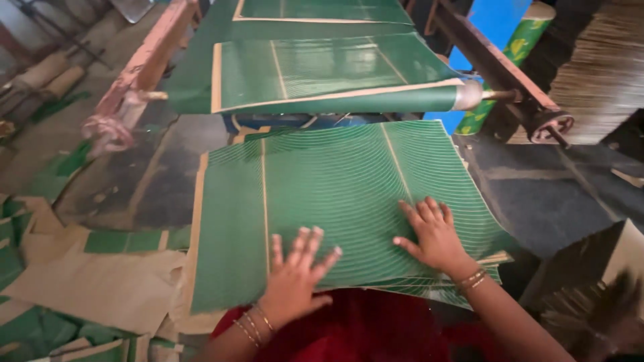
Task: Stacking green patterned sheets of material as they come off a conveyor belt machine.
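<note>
- While both hands lie flat, the stack (335, 194) of green sheets sits fanned out on the near end of the bench (537, 201), its near edge over the red lap (362, 328).
- Left hand (292, 278) presses the near middle of the top sheet, fingers spread and loose, gripping nothing.
- Right hand (436, 234) rests further right, fingers also splayed flat, nothing pinched.
- Far side, a roll (322, 77) of the same green paper hangs on a bar (496, 64).
- Risk, I'd say: the fan looks slippery, so one uneven push could skew sheets off the right edge.
- Scraps (87, 281) piled on the left could snag a sliding sheet too.
</note>
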